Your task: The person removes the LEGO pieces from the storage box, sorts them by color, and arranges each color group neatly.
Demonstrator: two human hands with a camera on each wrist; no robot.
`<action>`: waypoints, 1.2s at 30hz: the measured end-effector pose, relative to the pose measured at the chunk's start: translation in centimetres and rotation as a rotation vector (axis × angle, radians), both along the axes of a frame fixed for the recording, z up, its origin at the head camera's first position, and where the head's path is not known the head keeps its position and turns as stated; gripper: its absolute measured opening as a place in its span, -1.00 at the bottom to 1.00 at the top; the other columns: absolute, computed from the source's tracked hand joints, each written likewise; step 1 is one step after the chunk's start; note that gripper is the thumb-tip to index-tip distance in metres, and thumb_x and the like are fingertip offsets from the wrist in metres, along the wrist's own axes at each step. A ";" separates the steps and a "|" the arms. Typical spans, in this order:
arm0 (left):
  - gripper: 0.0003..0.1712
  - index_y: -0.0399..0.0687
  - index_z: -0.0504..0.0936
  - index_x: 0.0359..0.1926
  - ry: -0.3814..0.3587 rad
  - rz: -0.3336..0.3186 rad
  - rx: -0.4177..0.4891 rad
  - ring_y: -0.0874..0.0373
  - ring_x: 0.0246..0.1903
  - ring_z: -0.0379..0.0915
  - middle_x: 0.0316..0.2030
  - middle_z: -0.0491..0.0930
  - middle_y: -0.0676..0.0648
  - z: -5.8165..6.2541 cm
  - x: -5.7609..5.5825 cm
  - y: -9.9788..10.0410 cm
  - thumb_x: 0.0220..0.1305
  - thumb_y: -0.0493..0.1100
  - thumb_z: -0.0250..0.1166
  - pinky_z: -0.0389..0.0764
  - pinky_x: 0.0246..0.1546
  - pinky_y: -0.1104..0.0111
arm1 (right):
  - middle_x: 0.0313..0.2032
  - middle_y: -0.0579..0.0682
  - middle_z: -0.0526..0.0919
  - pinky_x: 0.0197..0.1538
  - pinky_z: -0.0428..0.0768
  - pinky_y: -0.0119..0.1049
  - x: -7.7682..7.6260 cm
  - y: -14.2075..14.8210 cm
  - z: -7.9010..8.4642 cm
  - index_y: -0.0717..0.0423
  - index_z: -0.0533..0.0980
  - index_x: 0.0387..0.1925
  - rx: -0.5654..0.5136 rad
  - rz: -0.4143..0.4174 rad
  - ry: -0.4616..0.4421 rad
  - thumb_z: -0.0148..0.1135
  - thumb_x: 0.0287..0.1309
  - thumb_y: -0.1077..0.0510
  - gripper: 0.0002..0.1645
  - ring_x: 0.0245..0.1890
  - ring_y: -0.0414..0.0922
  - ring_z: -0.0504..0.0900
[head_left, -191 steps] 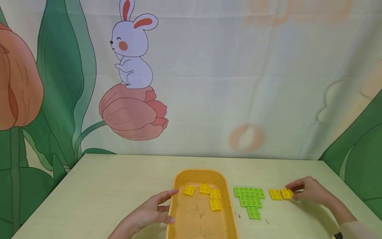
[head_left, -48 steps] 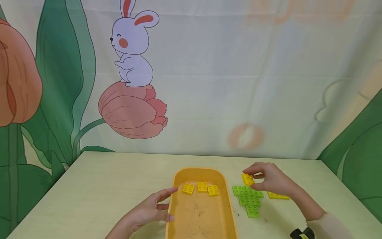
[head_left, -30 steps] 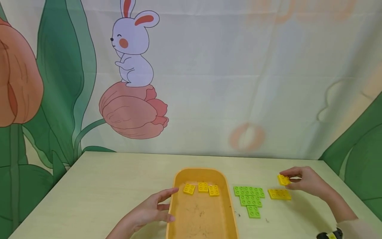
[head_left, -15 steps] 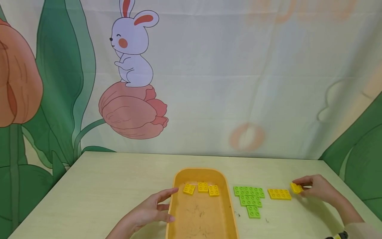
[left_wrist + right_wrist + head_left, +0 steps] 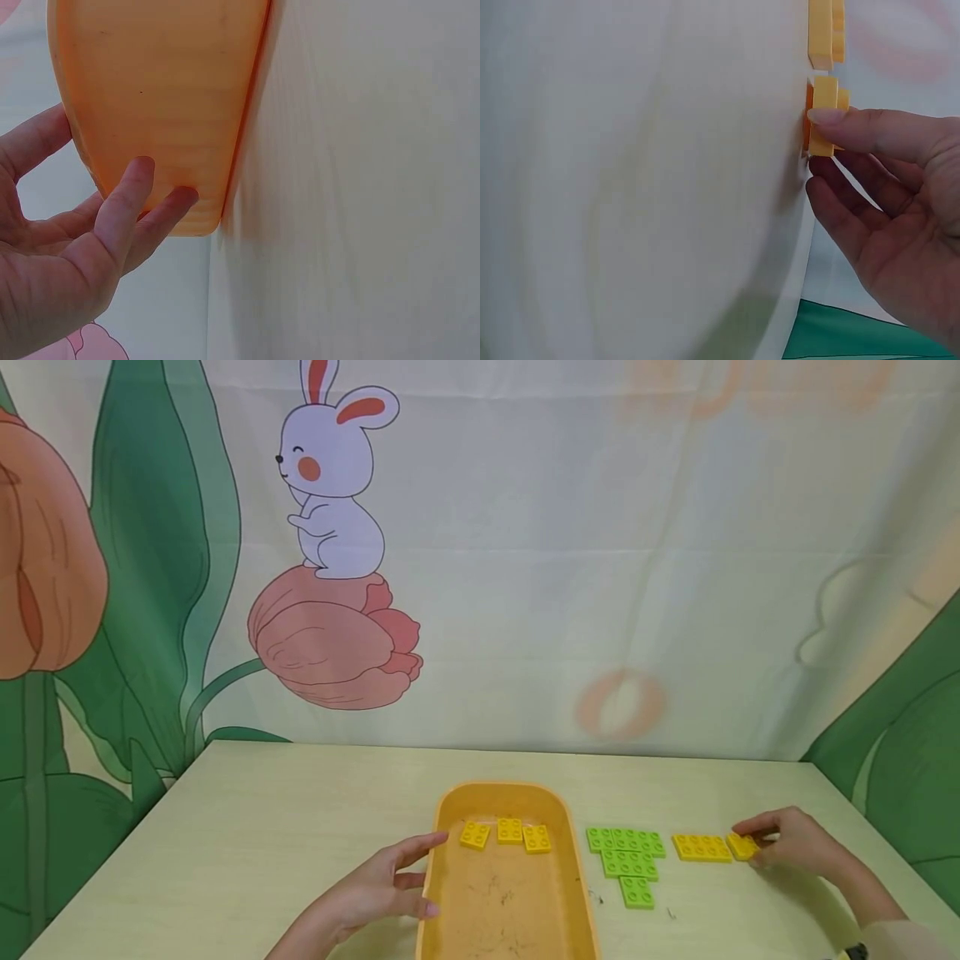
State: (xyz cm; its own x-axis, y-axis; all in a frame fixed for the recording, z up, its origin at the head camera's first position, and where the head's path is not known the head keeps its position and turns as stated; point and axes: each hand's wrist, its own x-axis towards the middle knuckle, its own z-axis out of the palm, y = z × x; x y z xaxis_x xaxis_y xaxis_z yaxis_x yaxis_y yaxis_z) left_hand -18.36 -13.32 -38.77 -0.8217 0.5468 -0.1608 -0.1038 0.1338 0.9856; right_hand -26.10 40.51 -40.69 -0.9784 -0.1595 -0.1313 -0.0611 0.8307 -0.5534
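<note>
The table (image 5: 300, 827) is seen from above; the tray (image 5: 495, 802) is seen again, close, from the left wrist, the held block (image 5: 739, 847) from the right.

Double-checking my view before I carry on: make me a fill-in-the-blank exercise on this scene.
The right hand pinches a small ____ brick.
Inside the tray lie ____ bricks.
The group of bricks just outside the tray is ____ in colour.
The left hand touches the side of the ____.
Missing words: yellow; three; green; tray.
</note>
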 end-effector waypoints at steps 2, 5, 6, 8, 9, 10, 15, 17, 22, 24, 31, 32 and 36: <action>-0.06 -0.22 0.04 0.36 0.001 -0.001 0.000 -0.42 0.20 0.03 0.34 -0.13 -0.41 0.0 0.0 0.0 0.04 -0.24 0.36 0.49 -0.05 0.07 | -0.16 0.25 0.60 -0.18 0.56 -0.15 0.0 0.0 0.0 0.43 0.53 -0.13 -0.004 0.009 -0.004 0.42 -0.31 0.39 -0.46 -0.20 0.03 0.53; -0.07 -0.22 0.04 0.36 -0.008 0.002 0.004 -0.40 0.20 0.04 0.34 -0.13 -0.41 0.0 0.0 0.0 0.04 -0.25 0.36 0.49 -0.05 0.07 | -0.16 0.25 0.60 -0.21 0.56 -0.21 0.1 0.2 0.1 0.44 0.52 -0.11 -0.008 0.019 -0.005 0.41 -0.31 0.39 -0.44 -0.22 0.00 0.53; -0.07 -0.22 0.04 0.36 -0.009 0.002 0.005 -0.40 0.20 0.05 0.34 -0.13 -0.41 0.0 0.0 0.0 0.04 -0.26 0.36 0.49 -0.05 0.07 | -0.16 0.25 0.60 -0.23 0.55 -0.22 0.2 0.2 0.2 0.44 0.51 -0.11 -0.008 0.022 -0.004 0.40 -0.31 0.39 -0.44 -0.22 0.00 0.53; -0.07 -0.22 0.04 0.36 -0.010 0.002 0.006 -0.40 0.20 0.05 0.34 -0.13 -0.41 -0.1 -0.1 0.0 0.04 -0.26 0.36 0.49 -0.05 0.07 | -0.17 0.24 0.60 -0.25 0.55 -0.25 0.2 0.3 0.2 0.45 0.51 -0.10 -0.008 0.018 -0.005 0.38 -0.31 0.40 -0.44 -0.24 -0.02 0.52; -0.07 -0.22 0.05 0.36 -0.007 0.002 0.005 -0.40 0.20 0.05 0.33 -0.13 -0.41 -0.1 -0.1 0.0 0.03 -0.27 0.36 0.49 -0.05 0.07 | -0.17 0.24 0.60 -0.26 0.55 -0.26 0.2 0.3 0.3 0.45 0.51 -0.10 -0.008 0.015 -0.005 0.37 -0.31 0.41 -0.45 -0.25 -0.03 0.52; -0.07 -0.22 0.05 0.36 -0.004 0.003 0.003 -0.40 0.19 0.05 0.33 -0.13 -0.41 -0.1 0.0 0.0 0.03 -0.27 0.36 0.49 -0.05 0.07 | -0.18 0.24 0.60 -0.26 0.55 -0.27 0.2 0.2 0.3 0.45 0.51 -0.10 -0.008 0.012 -0.006 0.37 -0.31 0.42 -0.45 -0.26 -0.03 0.52; -0.07 -0.22 0.05 0.36 0.009 0.005 -0.002 -0.40 0.19 0.06 0.33 -0.13 -0.42 -0.1 0.0 -0.1 0.03 -0.26 0.37 0.49 -0.05 0.07 | -0.19 0.22 0.61 -0.27 0.55 -0.28 0.3 -0.2 0.4 0.46 0.51 -0.12 -0.011 0.017 -0.001 0.35 -0.31 0.43 -0.47 -0.28 -0.04 0.52; -0.07 -0.23 0.05 0.36 0.007 0.002 0.002 -0.40 0.19 0.07 0.33 -0.13 -0.42 -0.1 0.0 0.0 0.03 -0.25 0.37 0.49 -0.05 0.07 | -0.20 0.22 0.62 -0.27 0.55 -0.28 0.3 -0.3 0.4 0.46 0.52 -0.12 -0.013 0.021 0.000 0.35 -0.31 0.44 -0.47 -0.28 -0.04 0.51; -0.07 -0.23 0.04 0.36 -0.002 0.001 0.011 -0.38 0.19 0.08 0.33 -0.13 -0.42 0.0 0.0 0.0 0.04 -0.26 0.36 0.50 -0.06 0.09 | -0.22 0.21 0.62 -0.29 0.55 -0.32 0.5 -0.3 0.4 0.46 0.52 -0.12 -0.021 0.028 0.001 0.35 -0.30 0.42 -0.47 -0.29 -0.04 0.51; -0.07 -0.23 0.04 0.36 -0.001 -0.001 0.010 -0.37 0.19 0.08 0.33 -0.13 -0.42 0.0 0.0 0.1 0.04 -0.26 0.36 0.50 -0.06 0.09 | -0.20 0.22 0.61 -0.31 0.54 -0.36 0.6 -0.1 0.6 0.46 0.51 -0.10 -0.025 0.040 0.015 0.34 -0.27 0.40 -0.47 -0.29 -0.06 0.52; -0.06 -0.21 0.03 0.37 0.005 -0.001 0.001 -0.40 0.19 0.06 0.34 -0.15 -0.42 -0.1 -0.1 0.1 0.03 -0.27 0.36 0.50 -0.07 0.07 | -0.06 0.38 0.53 -0.25 0.57 -0.43 0.9 -0.6 2.0 0.51 0.42 0.00 -0.142 0.124 0.065 0.32 -0.08 0.28 -0.43 -0.22 -0.14 0.59; -0.06 -0.21 0.03 0.37 0.008 -0.001 0.000 -0.40 0.19 0.06 0.33 -0.15 -0.42 -0.2 0.0 0.1 0.03 -0.27 0.36 0.50 -0.07 0.06 | -0.05 0.38 0.52 -0.24 0.57 -0.43 0.9 -0.9 2.3 0.50 0.42 0.01 -0.161 0.128 0.068 0.32 -0.06 0.26 -0.42 -0.20 -0.13 0.59; -0.06 -0.22 0.04 0.36 0.013 0.000 0.001 -0.39 0.19 0.07 0.33 -0.13 -0.42 -0.3 -0.1 0.1 0.03 -0.28 0.36 0.50 -0.06 0.07 | 0.00 0.39 0.48 -0.19 0.59 -0.37 1.4 -3.2 3.6 0.47 0.40 0.05 -0.231 0.138 0.080 0.34 -0.04 0.19 -0.37 -0.11 0.02 0.58</action>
State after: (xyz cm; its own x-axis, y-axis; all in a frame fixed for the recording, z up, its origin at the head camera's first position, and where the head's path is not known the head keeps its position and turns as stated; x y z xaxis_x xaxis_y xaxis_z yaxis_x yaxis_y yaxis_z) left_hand -18.45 -13.25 -39.04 -0.8235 0.5474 -0.1493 -0.0908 0.1327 0.9870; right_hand -24.68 37.32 -37.12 -0.9512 -0.3087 0.0007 -0.2160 0.6639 -0.7160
